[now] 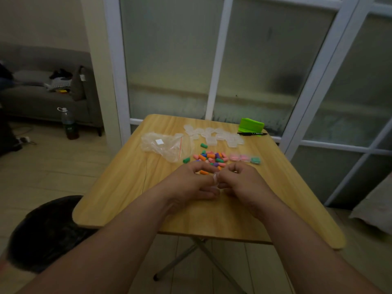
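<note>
Packing by colour, one piece at a time

We hold both hands together at mid-frame, low over the table (118,196); the left hand (191,183) and right hand (239,181) have curled fingers that meet on a small clear case (215,178), pinched from both sides, we judge so one hand steadies it while the other works the lid; whether anything is inside we cannot tell. Just above the hands lies the pile of plugs (210,159), close enough for a short reach; one orange plug (204,172) lies apart from it, beside the left fingers. Filled cases (244,158) sit in a row right of the pile, likely set aside as done; empty cases (214,134) wait further up, beside a slack bag (167,145); a green box (251,125) and pen (252,134) sit toward the upper right, out of the way.
</note>
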Tool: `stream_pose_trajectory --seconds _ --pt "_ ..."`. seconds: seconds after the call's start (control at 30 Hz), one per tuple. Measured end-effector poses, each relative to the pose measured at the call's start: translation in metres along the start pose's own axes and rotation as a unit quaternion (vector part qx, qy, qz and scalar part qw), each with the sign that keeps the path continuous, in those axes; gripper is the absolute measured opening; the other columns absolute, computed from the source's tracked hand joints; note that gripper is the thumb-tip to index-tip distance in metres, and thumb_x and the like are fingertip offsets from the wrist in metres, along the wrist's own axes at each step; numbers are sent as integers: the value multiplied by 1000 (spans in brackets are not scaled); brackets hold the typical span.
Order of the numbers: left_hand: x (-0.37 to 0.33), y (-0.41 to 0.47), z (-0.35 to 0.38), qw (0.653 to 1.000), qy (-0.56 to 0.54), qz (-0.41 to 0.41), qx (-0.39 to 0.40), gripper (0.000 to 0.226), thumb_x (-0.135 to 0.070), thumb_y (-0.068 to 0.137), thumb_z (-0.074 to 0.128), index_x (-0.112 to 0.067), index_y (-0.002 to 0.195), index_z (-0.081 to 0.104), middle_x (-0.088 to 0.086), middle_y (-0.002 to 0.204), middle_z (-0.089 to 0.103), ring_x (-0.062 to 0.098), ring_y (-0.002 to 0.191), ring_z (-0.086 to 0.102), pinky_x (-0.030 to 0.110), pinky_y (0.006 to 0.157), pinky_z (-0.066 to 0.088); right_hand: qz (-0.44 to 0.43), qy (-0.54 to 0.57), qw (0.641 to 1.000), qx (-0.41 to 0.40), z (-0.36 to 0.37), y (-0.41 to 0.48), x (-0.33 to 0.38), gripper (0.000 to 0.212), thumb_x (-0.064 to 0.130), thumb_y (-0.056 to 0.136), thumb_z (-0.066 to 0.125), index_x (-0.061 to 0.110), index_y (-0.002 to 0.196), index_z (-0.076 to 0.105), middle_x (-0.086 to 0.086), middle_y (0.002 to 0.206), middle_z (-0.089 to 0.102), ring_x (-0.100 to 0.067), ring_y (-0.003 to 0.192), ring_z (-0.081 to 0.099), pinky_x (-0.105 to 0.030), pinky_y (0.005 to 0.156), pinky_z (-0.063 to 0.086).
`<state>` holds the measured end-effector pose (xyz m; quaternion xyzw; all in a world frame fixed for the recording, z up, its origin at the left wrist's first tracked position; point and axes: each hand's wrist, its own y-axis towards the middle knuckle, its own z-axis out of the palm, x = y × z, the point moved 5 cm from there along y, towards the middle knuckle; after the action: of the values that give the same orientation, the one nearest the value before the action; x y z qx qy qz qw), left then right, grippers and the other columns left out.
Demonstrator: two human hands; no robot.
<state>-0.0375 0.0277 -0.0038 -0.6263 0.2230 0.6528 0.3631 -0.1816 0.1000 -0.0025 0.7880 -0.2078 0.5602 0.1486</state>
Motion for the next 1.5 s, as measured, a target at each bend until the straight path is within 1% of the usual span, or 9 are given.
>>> stream_pose_trajectory --seconds 0.3,0.47,0.73,0.87,0.97,1.1,1.2,1.33,1.5 --pt "7 9 -4 1000 6 -23 -3 27 -4 95 69 -1 122 66 28 102 72 34 91 73 40 83 65 2 -37 999 -5 3 8 -4 47 52 55 73 19 89 70 -5 79 78 -28 85 76 -60 89 61" --pt "0 7 -12 997 -71 -30 -13 23 -3 99 61 -4 121 69 26 106 66 37 92 72 37 74 66 -7 -10 1000 -20 -5 12 -8 15 25 79 72 21 93 73 -11 95 79 -35 89 77 -61 84 61" --pt "0 8 -5 984 -175 -36 -13 26 1 102 55 4 128 57 30 114 73 39 107 74 41 86 62 -20 -25 998 -53 -13 12 -7 11 26 101 70 22 101 80 -2 94 78 -16 81 70 -30 61 54" --pt "15 0 15 981 -134 -93 103 36 13 97 50 4 130 59 27 115 68 29 94 73 36 85 64 -70 -100 992 -10 -9 10 3 15 30 102 69 26 105 83 9 104 78 -3 95 68 -27 80 54" --pt "21 0 24 982 -100 -90 136 39 11 94 47 -5 125 62 15 100 67 16 77 62 25 67 54 -76 -117 990 26 -2 7 6 15 31 101 69 27 108 83 13 104 78 2 98 69 -24 83 54" --pt "17 2 20 980 -121 -120 102 24 -23 103 54 -12 122 62 6 79 60 13 62 50 21 51 35 -74 -74 994 26 -4 9 7 24 37 103 65 22 95 82 9 86 77 3 76 67 -13 67 48" --pt "13 10 4 980 -158 -117 43 45 -55 105 47 -17 120 66 2 74 57 12 56 45 20 46 27 -30 -34 999 -14 -6 13 3 33 45 106 58 21 103 80 2 93 76 -11 77 65 -30 70 50" --pt "0 16 -29 965 -240 -54 -93 51 -51 109 38 -11 126 65 5 82 59 12 57 44 21 46 29 -13 -82 991 -105 -17 20 -6 20 35 108 57 27 107 75 3 99 73 -13 85 66 -32 73 51" --pt "-5 13 -44 943 -305 -33 -126 48 -45 106 40 -9 132 60 12 106 59 16 62 49 27 54 37 -58 -176 975 -124 -9 27 -11 11 23 101 69 29 109 75 11 107 70 -5 97 63 -25 76 46"
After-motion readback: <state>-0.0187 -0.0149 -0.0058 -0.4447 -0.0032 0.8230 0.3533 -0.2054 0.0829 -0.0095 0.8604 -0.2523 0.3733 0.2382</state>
